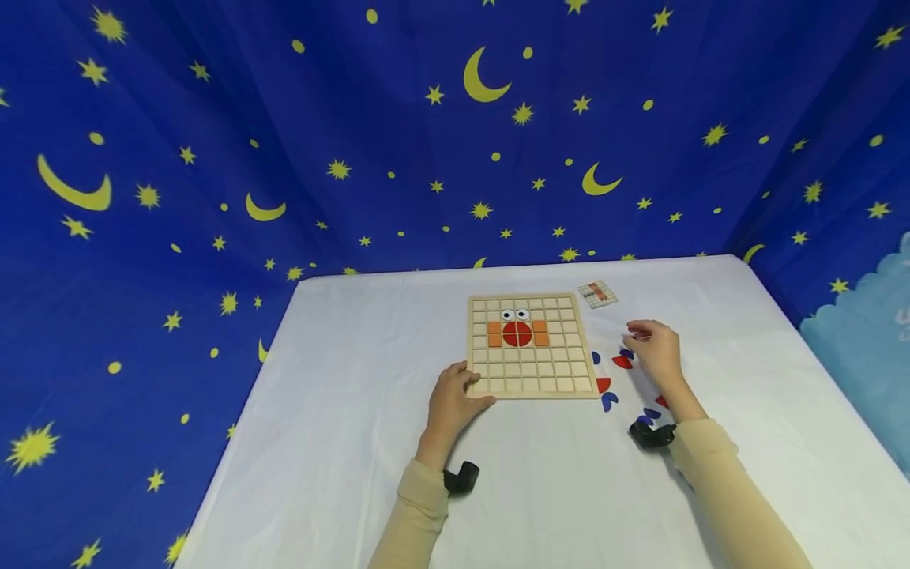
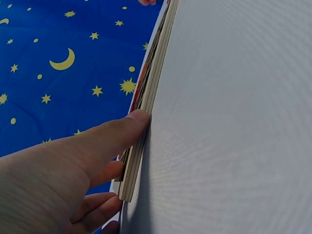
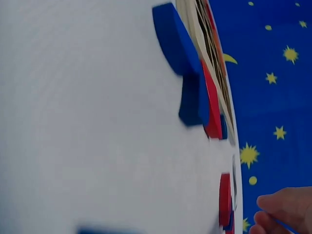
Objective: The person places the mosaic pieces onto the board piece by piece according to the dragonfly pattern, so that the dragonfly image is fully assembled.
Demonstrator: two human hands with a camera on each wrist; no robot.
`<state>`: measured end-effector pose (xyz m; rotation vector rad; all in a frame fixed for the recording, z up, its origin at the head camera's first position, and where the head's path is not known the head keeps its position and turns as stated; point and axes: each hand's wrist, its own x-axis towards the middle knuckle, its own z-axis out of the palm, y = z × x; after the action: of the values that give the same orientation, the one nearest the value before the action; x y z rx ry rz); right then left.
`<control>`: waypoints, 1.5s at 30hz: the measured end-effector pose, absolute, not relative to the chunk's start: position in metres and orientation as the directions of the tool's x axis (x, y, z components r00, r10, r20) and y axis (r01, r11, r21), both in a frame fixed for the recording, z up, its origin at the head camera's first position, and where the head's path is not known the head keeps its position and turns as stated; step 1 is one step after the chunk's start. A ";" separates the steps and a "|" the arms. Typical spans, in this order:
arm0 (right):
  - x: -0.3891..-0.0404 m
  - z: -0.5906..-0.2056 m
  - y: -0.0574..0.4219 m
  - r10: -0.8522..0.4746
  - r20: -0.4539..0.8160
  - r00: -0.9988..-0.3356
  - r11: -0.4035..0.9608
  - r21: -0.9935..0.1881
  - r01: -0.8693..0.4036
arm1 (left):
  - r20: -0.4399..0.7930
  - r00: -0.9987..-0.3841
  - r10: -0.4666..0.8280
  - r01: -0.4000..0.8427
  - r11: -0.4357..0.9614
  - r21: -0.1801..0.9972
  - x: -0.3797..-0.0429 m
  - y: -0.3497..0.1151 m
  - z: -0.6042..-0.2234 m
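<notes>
A wooden grid board [image 1: 505, 369] lies flat on the table. On it are two eye tiles [image 1: 515, 314], orange squares [image 1: 541, 333] and a red disc [image 1: 517, 333] made of quarter pieces. My left hand [image 1: 453, 399] holds the board's near left corner; in the left wrist view its thumb [image 2: 139, 116] presses the front edge and the other fingers reach round the side. Right of the board, my right hand [image 1: 657, 352] hovers above loose red pieces [image 1: 622, 363] and blue pieces [image 1: 609, 401]. Its thumb and fingers are loosely bent, with nothing visible between them.
A small pattern card [image 1: 597, 294] lies behind the board's far right corner. More blue pieces [image 1: 651, 413] and a red piece [image 1: 662, 401] lie near the right wrist. A white cloth covers the table [image 1: 355, 395]; a blue star-patterned curtain [image 1: 398, 134] stands behind it.
</notes>
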<state>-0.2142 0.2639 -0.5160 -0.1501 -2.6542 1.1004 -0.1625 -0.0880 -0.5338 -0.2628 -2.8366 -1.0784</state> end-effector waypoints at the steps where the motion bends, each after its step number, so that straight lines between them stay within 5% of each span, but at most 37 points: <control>1: -0.213 -0.517 0.266 0.197 0.185 -0.963 0.706 -0.708 0.008 | 0.148 -0.981 0.126 0.193 0.735 0.650 -0.162 -0.088 -0.534; 9: -0.210 -0.524 0.275 0.166 0.062 -0.984 0.724 -0.685 0.079 | 0.135 -0.984 0.120 0.180 0.732 0.657 -0.160 -0.089 -0.537; 27: -0.213 -0.536 0.296 0.015 -0.023 -1.000 0.706 -0.708 0.027 | 0.130 -0.985 0.117 0.174 0.730 0.661 -0.158 -0.088 -0.540; 45: -0.219 -0.532 0.302 -0.043 0.044 -0.998 0.719 -0.692 -0.062 | 0.133 -0.984 0.116 0.176 0.725 0.666 -0.162 -0.087 -0.534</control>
<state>-0.2192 0.3015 -0.5323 0.0881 -2.8896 1.1654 -0.1620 -0.0865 -0.5339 -0.2411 -2.8411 -1.1102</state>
